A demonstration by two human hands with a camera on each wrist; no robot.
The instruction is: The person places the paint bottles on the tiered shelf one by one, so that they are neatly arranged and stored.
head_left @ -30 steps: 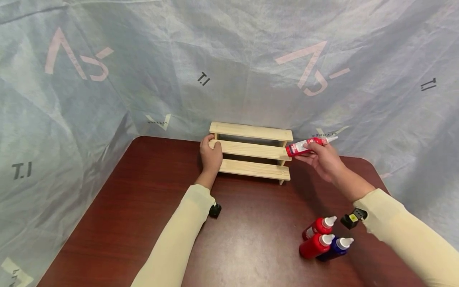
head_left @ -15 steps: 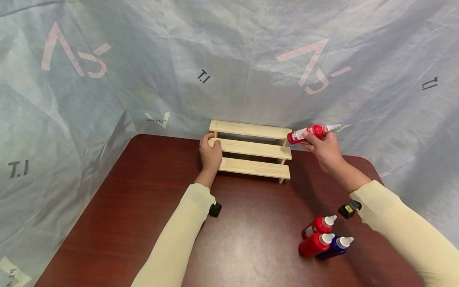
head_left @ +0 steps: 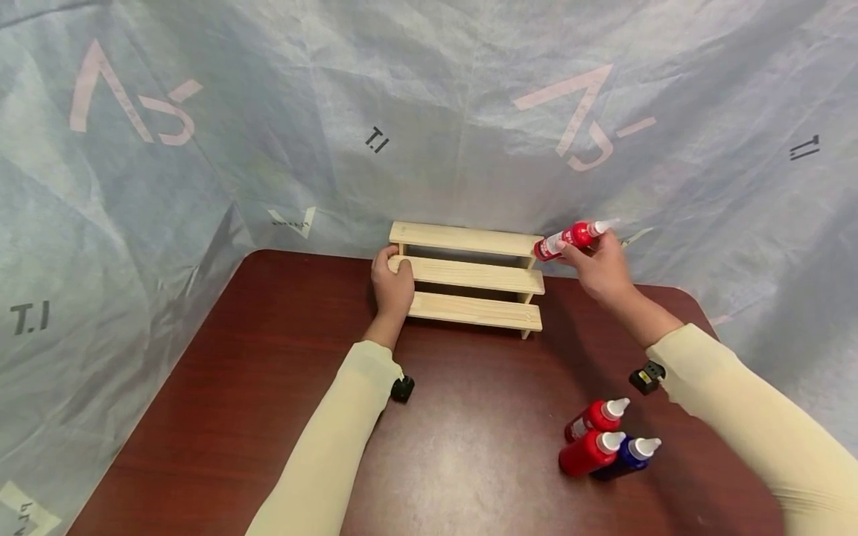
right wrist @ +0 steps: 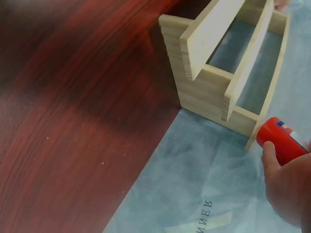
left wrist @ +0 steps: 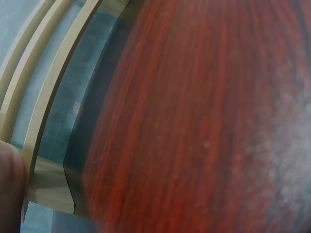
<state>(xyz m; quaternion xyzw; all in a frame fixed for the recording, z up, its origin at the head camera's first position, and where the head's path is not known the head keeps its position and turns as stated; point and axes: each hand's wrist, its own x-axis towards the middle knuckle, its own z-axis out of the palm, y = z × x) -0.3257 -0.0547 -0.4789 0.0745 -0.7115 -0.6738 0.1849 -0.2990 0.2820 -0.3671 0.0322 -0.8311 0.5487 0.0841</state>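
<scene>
A three-tier wooden step rack [head_left: 469,274] stands at the back of the table. My left hand [head_left: 393,286] grips its left end at the middle board, thumb over the board. In my right hand [head_left: 603,269] is a red squeeze bottle [head_left: 566,240] with a white nozzle, tilted with the nozzle up and to the right. The bottle's base is right at the right end of the top board, as the right wrist view also shows with the red bottle [right wrist: 282,141] beside the rack [right wrist: 209,92]. In the left wrist view only part of the left hand [left wrist: 10,187] shows.
Two more red bottles [head_left: 582,454] and a dark blue bottle [head_left: 625,460] with white nozzles stand close together at the front right of the brown table [head_left: 456,417]. A grey printed sheet [head_left: 442,112] hangs right behind the rack and along the left side.
My right hand has raised the red bottle from beside the middle board to the top board's right end and tipped it more upright. The left hand keeps its hold on the rack.
</scene>
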